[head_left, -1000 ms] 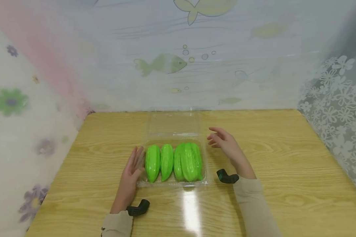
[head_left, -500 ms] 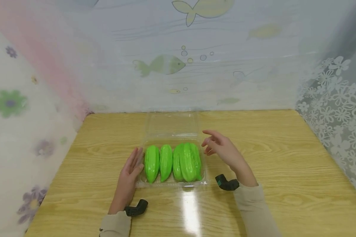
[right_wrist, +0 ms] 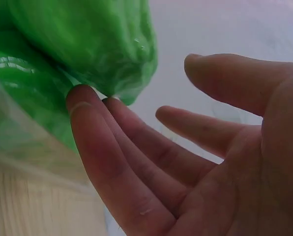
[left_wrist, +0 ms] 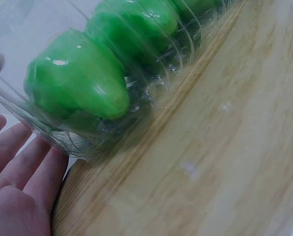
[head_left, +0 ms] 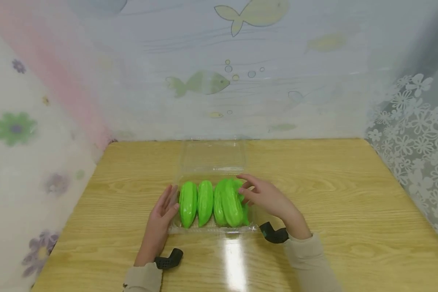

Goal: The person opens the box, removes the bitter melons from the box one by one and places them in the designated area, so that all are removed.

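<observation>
Several glossy bright green, long ridged fruits (head_left: 205,202) lie side by side in a clear plastic clamshell box (head_left: 219,230), its lid (head_left: 213,156) folded back. My left hand (head_left: 158,221) rests against the box's left wall, its fingers fairly straight; in the left wrist view the fingers (left_wrist: 26,167) touch the plastic. The right hand (head_left: 270,198) reaches over the box's right side, to the rightmost fruits. In the right wrist view its loosely bent fingers (right_wrist: 102,142) are at the tip of a green fruit (right_wrist: 107,49), with the thumb held apart from it.
The box stands on a wood-grain table (head_left: 336,202), with its lid toward the back edge. Behind is a fish-patterned curtain (head_left: 277,93); flowered sheets hang at left and right. Black wrist cameras (head_left: 273,233) sit at both wrists.
My right hand has moved left and down, from beside the box to over the rightmost fruits. The left hand stays at the box's left wall.
</observation>
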Demonstrator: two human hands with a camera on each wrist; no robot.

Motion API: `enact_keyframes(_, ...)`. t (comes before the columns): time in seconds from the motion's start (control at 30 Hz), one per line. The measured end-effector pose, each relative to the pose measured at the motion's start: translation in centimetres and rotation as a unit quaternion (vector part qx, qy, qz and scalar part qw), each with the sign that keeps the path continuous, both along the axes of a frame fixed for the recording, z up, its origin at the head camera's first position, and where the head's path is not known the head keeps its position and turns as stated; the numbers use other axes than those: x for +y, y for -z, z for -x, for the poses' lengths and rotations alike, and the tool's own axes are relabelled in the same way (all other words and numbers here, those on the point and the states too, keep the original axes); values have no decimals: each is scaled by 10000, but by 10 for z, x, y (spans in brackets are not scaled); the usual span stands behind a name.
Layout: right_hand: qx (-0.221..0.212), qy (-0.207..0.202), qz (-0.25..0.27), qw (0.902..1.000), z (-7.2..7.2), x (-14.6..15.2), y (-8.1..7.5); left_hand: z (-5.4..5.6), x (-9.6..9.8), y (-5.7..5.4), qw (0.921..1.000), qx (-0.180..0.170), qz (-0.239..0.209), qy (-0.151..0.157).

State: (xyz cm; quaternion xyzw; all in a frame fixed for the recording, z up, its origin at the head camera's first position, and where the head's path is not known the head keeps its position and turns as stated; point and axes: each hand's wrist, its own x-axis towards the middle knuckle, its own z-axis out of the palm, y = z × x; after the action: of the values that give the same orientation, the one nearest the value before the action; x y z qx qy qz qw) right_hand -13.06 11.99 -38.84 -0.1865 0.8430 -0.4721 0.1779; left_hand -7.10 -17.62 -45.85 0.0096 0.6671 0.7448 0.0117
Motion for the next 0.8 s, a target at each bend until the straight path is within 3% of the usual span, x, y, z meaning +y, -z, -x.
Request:
enact_keyframes(0.17,346,-115,-722,9967,-5,-12,0,-1,0,0,10000,-4,-16,24)
enact_keyframes(0.33,728,-272,-1100,9909,-9,-20,2,2,-2,9,10000,-10,75,-17)
enact_keyframes(0.53,1164,-445,-1827,9752,-15,-28,0,4,-4,15,9999,75,100,-22)
enact_keyframes(0.8,1198,-652,-2183,9663,-21,-37,0,4,-2,12,9997,176,138,21)
